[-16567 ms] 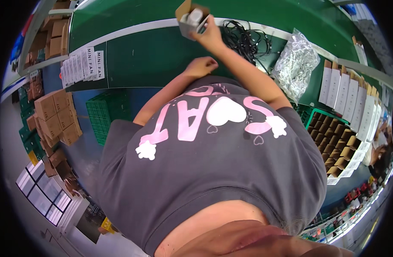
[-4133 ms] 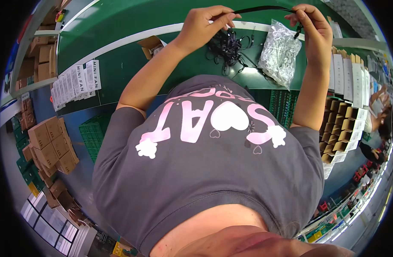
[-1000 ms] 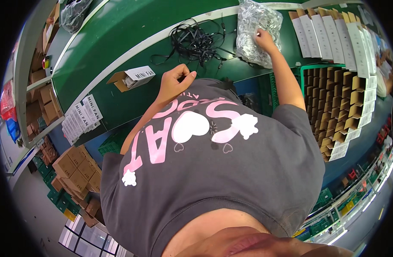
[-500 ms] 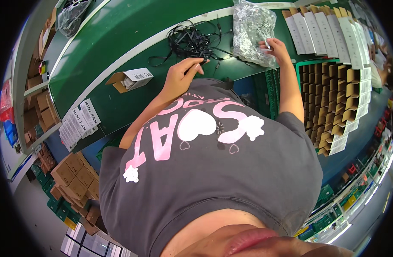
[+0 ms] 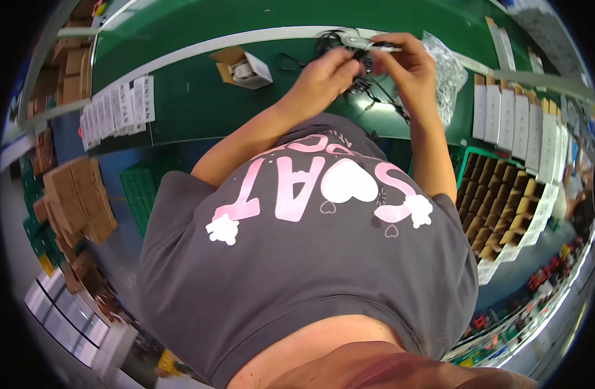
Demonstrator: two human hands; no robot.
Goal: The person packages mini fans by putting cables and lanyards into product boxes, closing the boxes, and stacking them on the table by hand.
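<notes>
A pile of thin black cables (image 5: pixel 330 43) lies on the green table, just beyond my two hands. My left hand (image 5: pixel 323 81) is closed, thumb against fingers, on a black cable at the near side of the pile. Close beside it, my right hand (image 5: pixel 411 71) pinches a small whitish, shiny piece (image 5: pixel 357 40) that reaches left over the cables. Blur keeps its exact kind from showing. To the right of this hand lies a clear plastic bag (image 5: pixel 449 81) of silvery-white pieces, partly hidden by the hand and wrist.
On the table at left stands an open small white box (image 5: pixel 253 76) with something white inside. Farther left is a row of white boxes (image 5: pixel 119 110). Upright white boxes (image 5: pixel 504 120) line the right side, above a green crate (image 5: pixel 467 162) packed with open cartons.
My right hand has left the clear bag and come left to the cables with a whitish piece. My left hand has moved slightly right and farther out. The whole view has shifted.
</notes>
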